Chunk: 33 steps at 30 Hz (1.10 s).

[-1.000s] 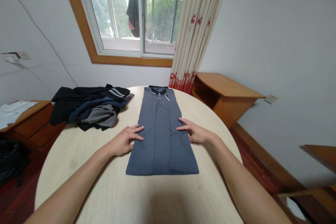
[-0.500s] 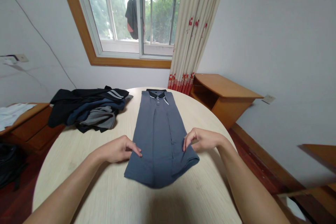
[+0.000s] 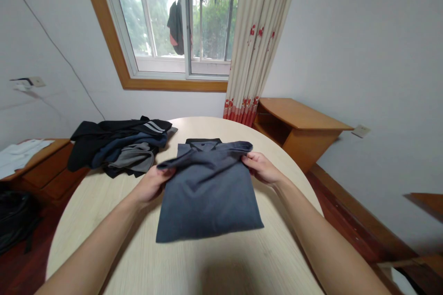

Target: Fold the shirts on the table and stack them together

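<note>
A dark grey polo shirt (image 3: 211,198) lies on the round table in front of me, its lower part doubled up over the upper part. My left hand (image 3: 154,183) pinches the hem at its left end, thumb on top. On the other side, my right hand (image 3: 263,167) grips the hem's right end between thumb and fingers. The hem is raised a little and sags in creases between the hands. Only the black collar (image 3: 202,142) and a strip of the shoulders show beyond it; the buttons are hidden.
A heap of dark clothes (image 3: 119,147) sits at the table's far left. The pale wooden round table (image 3: 114,212) has its edge near a brown cabinet (image 3: 304,117) on the right. A window and a curtain (image 3: 258,46) are behind; a black bag (image 3: 15,216) is at the lower left.
Both hands have moved away from me, carrying the hem with them. The shirt, stretched out flat before, is now folded over on itself, and its collar end sits closer to me.
</note>
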### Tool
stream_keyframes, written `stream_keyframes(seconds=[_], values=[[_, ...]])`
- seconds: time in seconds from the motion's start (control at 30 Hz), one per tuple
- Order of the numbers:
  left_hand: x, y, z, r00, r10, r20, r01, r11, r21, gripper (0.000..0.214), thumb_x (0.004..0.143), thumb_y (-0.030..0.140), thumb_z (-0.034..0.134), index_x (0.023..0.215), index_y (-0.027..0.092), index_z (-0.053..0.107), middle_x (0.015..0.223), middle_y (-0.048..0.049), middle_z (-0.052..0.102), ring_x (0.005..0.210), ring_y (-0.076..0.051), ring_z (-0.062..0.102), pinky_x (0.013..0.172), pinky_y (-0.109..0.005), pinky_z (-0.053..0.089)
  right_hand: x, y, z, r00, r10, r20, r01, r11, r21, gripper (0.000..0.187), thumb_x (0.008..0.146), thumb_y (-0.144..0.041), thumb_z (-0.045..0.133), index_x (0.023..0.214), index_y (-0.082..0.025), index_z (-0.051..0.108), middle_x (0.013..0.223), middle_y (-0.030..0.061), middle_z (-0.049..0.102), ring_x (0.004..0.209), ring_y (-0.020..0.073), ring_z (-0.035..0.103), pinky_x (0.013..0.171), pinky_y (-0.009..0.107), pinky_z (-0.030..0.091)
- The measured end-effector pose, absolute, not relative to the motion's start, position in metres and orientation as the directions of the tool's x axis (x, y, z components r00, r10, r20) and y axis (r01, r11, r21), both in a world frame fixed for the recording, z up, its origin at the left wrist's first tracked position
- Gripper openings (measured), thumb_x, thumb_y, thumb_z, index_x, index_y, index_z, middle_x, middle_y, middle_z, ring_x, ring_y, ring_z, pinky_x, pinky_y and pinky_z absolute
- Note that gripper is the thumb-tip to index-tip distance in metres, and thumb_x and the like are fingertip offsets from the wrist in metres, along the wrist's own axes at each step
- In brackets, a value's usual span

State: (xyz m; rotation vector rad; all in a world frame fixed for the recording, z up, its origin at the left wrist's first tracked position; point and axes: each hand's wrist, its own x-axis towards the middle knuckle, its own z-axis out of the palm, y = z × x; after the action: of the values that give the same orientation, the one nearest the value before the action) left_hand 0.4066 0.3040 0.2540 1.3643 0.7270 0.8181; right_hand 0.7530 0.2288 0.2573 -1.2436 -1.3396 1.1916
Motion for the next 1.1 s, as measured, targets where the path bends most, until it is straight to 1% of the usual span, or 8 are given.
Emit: stream_keyframes(seconds=[0.1,0.2,0.3,0.37,0.5,0.63,0.87,1.1], values=[[0.415,0.331,0.233,0.368,0.925,-0.090,-0.007,0.100,0.995,0.055,0.060,0.057,0.083,0.088,0.011,0.072,0.072,-0.0068,0.071,0.061,-0.018,0.063,0.058,-0.029,0.051,0.748,0.255,0.230,0.170,0.982,-0.077,0.021,-0.081,-0.996,0.048,0.069,-0.058,0.080,0.094,-0.019,0.067,0.071,0.0009,0.066,0.054,0.0124,0.053,0.047,0.022,0.038],[0.415,0.344,0.217,0.262,0.949,-0.176,0.106,0.153,0.983,0.061,0.062,0.047,0.083,0.109,0.011,0.068,0.064,-0.0004,0.065,0.048,-0.012,0.055,0.045,-0.022,0.041,0.747,0.266,0.212,0.274,0.951,-0.144,-0.032,-0.140,-0.990,0.046,0.071,-0.041,0.082,0.107,-0.019,0.064,0.084,0.0041,0.071,0.062,0.0149,0.060,0.051,0.025,0.045],[0.413,0.346,0.209,0.240,0.965,-0.106,0.110,0.082,0.991,0.080,0.064,0.043,0.083,0.133,0.012,0.055,0.062,0.0038,0.063,0.044,-0.010,0.052,0.042,-0.020,0.037,0.750,0.268,0.202,0.270,0.960,-0.074,0.006,-0.079,-0.997,0.056,0.072,-0.037,0.079,0.121,-0.020,0.059,0.079,0.0017,0.070,0.064,0.0158,0.061,0.057,0.027,0.048],[0.413,0.345,0.206,0.270,0.962,-0.024,0.071,0.005,0.997,0.089,0.064,0.044,0.083,0.140,0.013,0.049,0.068,0.0023,0.067,0.053,-0.014,0.061,0.048,-0.022,0.044,0.752,0.268,0.198,0.243,0.970,0.006,0.093,-0.017,-0.996,0.054,0.073,-0.039,0.076,0.120,-0.018,0.061,0.075,0.0003,0.068,0.065,0.0160,0.061,0.061,0.028,0.050],[0.415,0.349,0.202,0.282,0.953,0.114,0.147,-0.160,0.976,0.076,0.063,0.049,0.082,0.128,0.014,0.063,0.107,-0.0114,0.074,0.098,-0.027,0.070,0.082,-0.035,0.056,0.755,0.272,0.193,0.223,0.969,0.107,0.302,0.036,-0.953,0.043,0.076,-0.038,0.070,0.113,-0.016,0.069,0.104,0.0084,0.073,0.091,0.0205,0.067,0.083,0.035,0.053],[0.422,0.355,0.202,0.266,0.952,0.151,0.260,-0.221,0.940,0.065,0.064,0.051,0.080,0.118,0.013,0.072,0.118,-0.0146,0.072,0.112,-0.031,0.066,0.097,-0.040,0.050,0.754,0.277,0.191,0.250,0.961,0.115,0.359,0.019,-0.933,0.045,0.078,-0.033,0.068,0.119,-0.015,0.068,0.122,0.0126,0.069,0.106,0.0228,0.066,0.094,0.038,0.051],[0.426,0.344,0.208,0.257,0.964,0.064,0.040,-0.077,0.996,0.075,0.065,0.058,0.080,0.122,0.011,0.070,0.101,-0.0132,0.077,0.083,-0.024,0.071,0.076,-0.034,0.055,0.749,0.281,0.191,0.237,0.971,0.041,0.117,0.013,-0.993,0.039,0.069,-0.033,0.075,0.104,-0.016,0.073,0.092,0.0076,0.075,0.080,0.0186,0.068,0.075,0.033,0.055],[0.440,0.389,0.241,0.176,0.933,0.314,-0.124,-0.295,0.947,0.073,0.066,0.058,0.080,0.121,0.012,0.070,0.101,-0.0113,0.076,0.088,-0.023,0.069,0.080,-0.033,0.055,0.774,0.314,0.246,0.268,0.920,0.286,0.180,0.244,-0.953,0.042,0.071,-0.034,0.075,0.109,-0.016,0.074,0.097,0.0094,0.075,0.080,0.0184,0.066,0.069,0.029,0.054]])
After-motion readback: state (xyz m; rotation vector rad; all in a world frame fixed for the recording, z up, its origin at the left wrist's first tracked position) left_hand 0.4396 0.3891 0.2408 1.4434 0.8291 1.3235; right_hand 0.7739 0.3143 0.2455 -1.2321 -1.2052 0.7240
